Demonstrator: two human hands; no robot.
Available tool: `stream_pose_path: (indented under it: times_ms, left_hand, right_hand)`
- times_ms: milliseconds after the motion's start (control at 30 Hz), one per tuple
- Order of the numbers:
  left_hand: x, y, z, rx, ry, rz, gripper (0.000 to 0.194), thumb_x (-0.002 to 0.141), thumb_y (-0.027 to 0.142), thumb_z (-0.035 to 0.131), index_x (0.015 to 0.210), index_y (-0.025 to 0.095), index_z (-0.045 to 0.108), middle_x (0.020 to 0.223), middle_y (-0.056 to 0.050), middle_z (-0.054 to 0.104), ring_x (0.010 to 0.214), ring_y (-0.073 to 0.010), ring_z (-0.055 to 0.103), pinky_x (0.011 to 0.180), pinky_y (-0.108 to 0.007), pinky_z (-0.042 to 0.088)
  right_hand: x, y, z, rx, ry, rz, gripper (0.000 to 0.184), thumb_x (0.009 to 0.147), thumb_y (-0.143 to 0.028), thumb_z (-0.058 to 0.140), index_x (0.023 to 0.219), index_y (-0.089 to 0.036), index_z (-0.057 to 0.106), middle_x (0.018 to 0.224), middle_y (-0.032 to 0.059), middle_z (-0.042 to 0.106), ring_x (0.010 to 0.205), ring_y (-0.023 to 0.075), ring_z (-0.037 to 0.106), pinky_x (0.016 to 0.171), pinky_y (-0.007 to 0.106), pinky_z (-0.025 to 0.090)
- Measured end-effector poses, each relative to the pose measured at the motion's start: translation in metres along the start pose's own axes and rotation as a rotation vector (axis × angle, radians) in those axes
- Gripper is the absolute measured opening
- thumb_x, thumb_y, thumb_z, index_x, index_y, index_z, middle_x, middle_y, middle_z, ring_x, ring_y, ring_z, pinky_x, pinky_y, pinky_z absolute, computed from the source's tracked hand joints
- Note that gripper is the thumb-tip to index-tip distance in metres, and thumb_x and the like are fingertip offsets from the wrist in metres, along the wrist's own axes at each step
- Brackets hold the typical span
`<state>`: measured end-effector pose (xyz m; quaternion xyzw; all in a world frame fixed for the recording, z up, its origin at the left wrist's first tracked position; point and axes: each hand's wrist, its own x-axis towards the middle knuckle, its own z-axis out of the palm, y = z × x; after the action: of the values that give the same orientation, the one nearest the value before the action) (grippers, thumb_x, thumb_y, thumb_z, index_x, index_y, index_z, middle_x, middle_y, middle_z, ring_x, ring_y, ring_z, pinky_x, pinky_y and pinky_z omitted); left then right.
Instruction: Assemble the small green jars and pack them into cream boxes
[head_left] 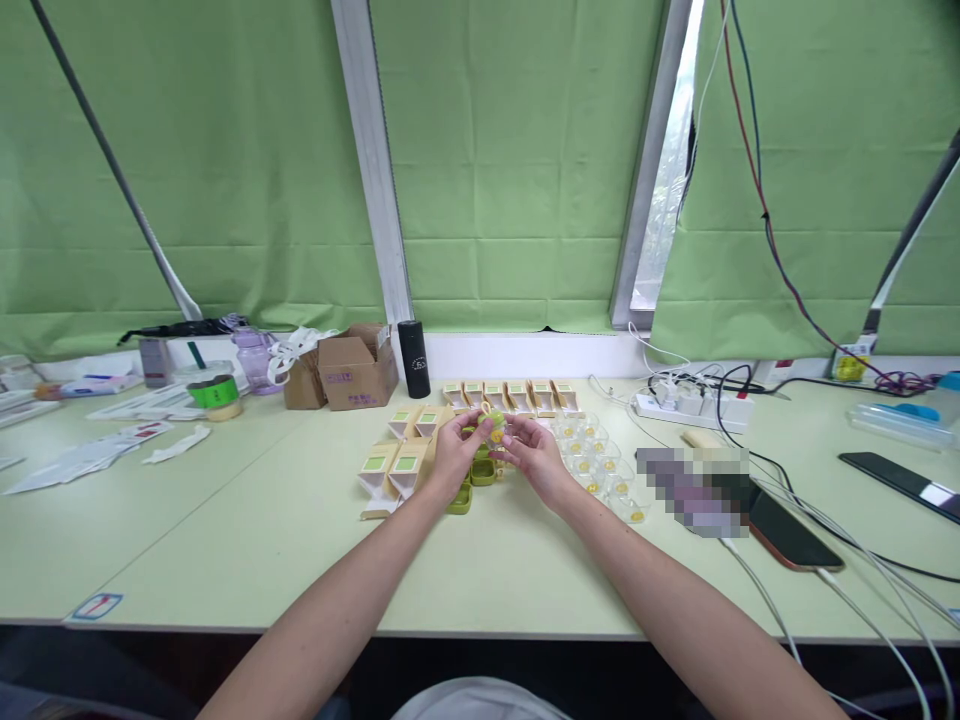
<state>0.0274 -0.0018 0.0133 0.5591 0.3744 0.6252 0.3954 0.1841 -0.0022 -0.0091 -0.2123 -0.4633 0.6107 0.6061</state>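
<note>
Two hands (454,452) hold a green piece (491,424), pale table (517,590) below, curtains (495,160) behind.

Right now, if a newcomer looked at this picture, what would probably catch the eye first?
Probably the green curtains, which fill most of the upper half behind the table. Next, near the centre, the left hand and right hand meet at a small green item. Clear pieces with yellow centres lie just to the right.
</note>
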Motion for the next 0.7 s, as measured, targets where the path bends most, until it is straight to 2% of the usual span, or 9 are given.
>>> stream_pose_path:
  times_ms: [167, 333, 533, 700]
  left_hand:
    - [0.001, -0.001, 0.001, 0.003, -0.031, 0.012, 0.056, 0.077, 0.060, 0.086, 0.110, 0.015, 0.078, 0.110, -0.013, 0.080, 0.105, -0.0265, 0.073, 0.094, -0.037, 0.056]
    - [0.001, 0.000, 0.002, -0.017, -0.003, 0.028, 0.054, 0.082, 0.063, 0.080, 0.112, 0.018, 0.077, 0.114, -0.012, 0.078, 0.110, -0.0273, 0.071, 0.098, -0.038, 0.055]
    - [-0.002, 0.001, -0.001, -0.018, -0.073, 0.073, 0.044, 0.085, 0.045, 0.078, 0.122, 0.020, 0.073, 0.117, -0.010, 0.076, 0.113, -0.0261, 0.069, 0.098, -0.036, 0.053]
    - [-0.003, -0.001, -0.002, 0.031, -0.078, 0.098, 0.041, 0.084, 0.038, 0.077, 0.122, 0.020, 0.075, 0.118, -0.011, 0.076, 0.115, -0.0282, 0.069, 0.098, -0.038, 0.053]
  right_hand:
    - [0.000, 0.000, 0.001, 0.005, 0.010, -0.001, 0.049, 0.064, -0.038, 0.099, 0.105, -0.024, 0.076, 0.094, 0.0015, 0.075, 0.088, 0.0219, 0.073, 0.085, 0.044, 0.067]
    - [0.001, -0.001, 0.000, 0.039, 0.005, -0.013, 0.048, 0.066, -0.037, 0.098, 0.105, -0.024, 0.074, 0.096, 0.0031, 0.076, 0.089, 0.0228, 0.074, 0.085, 0.045, 0.066]
    - [-0.001, -0.007, 0.003, 0.142, -0.021, 0.001, 0.058, 0.069, -0.034, 0.096, 0.118, -0.031, 0.066, 0.092, -0.0005, 0.077, 0.090, 0.0237, 0.076, 0.089, 0.048, 0.064]
    - [-0.003, -0.013, 0.006, 0.207, -0.049, 0.055, 0.053, 0.074, -0.034, 0.092, 0.120, -0.033, 0.065, 0.087, -0.0019, 0.078, 0.093, 0.0245, 0.077, 0.095, 0.049, 0.061]
